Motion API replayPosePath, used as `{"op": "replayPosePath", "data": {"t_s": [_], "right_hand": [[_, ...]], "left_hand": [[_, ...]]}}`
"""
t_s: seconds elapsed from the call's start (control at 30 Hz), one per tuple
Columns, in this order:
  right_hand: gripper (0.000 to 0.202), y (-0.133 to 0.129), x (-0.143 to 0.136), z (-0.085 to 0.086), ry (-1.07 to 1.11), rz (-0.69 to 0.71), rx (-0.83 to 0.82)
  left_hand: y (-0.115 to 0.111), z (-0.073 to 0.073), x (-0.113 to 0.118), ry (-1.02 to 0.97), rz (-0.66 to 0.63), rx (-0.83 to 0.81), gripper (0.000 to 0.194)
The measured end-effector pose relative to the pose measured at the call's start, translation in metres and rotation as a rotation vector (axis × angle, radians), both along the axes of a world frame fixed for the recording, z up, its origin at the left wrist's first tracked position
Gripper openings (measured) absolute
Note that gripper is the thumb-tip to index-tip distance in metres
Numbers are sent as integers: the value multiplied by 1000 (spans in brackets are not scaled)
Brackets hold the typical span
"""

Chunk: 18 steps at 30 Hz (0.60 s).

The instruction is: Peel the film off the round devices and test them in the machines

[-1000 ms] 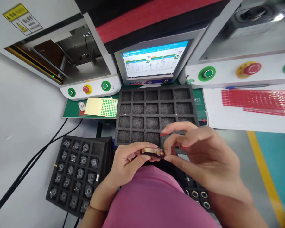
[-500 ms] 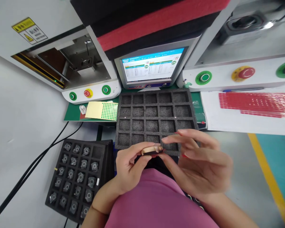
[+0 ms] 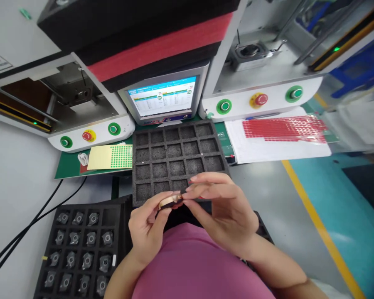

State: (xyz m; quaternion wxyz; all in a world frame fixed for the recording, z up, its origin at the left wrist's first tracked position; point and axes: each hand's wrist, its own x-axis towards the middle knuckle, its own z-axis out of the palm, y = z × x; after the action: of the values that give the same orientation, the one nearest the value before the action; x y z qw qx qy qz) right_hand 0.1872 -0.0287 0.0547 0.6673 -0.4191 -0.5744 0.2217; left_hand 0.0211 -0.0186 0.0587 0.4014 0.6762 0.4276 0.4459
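Observation:
My left hand (image 3: 147, 226) pinches a small gold-and-black part (image 3: 168, 202) with a rounded edge between thumb and fingers, in front of my body. At the right end of that part, my right hand (image 3: 226, 214) closes its thumb and fingertips on it, the other fingers bent above. The exact kind of the part cannot be made out. Just beyond both hands lies a dark grey foam tray (image 3: 134, 174) with square compartments; my right fingers cover its near right corner.
At lower left, a black foam tray (image 3: 110, 249) holds several small bagged parts. A monitor (image 3: 162, 97) stands behind, between two machines with green and red buttons. A green-dot sticker sheet (image 3: 121, 156) lies left; red sticker strips (image 3: 280, 128) lie on white paper right.
My right fingers, spread apart before, have closed in on the part's right end. The camera view has turned right, so the scene sits further left. My left hand keeps its pinch.

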Motion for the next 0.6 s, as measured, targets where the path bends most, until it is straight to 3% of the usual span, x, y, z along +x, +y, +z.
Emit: {"op": "replayPosePath", "data": {"t_s": [0.2,0.27,0.33,0.4,0.43,0.5,0.6], "right_hand": [[50,-10,-7,-4,-7,-90,68],[50,-16,-9,-5,52,-75,72],[43,-16,-1,-11,88,-109,51],[36,-3,25,-29,93,-266,-28],[34,10,44,-42,97,-414,-89],[32,41,87,-76,185,-617,-426],[27,88,142,-126,217,-723,-585]], "left_hand": [[-4,-5,15,33,90,31,23],[1,-6,19,4,194,-4,17],[10,-7,20,-96,377,-62,15],[23,-8,15,-248,534,-117,14],[29,-8,12,-313,568,-144,14],[36,-9,6,-388,567,-220,18],[39,-11,3,-398,507,-385,28]]}}
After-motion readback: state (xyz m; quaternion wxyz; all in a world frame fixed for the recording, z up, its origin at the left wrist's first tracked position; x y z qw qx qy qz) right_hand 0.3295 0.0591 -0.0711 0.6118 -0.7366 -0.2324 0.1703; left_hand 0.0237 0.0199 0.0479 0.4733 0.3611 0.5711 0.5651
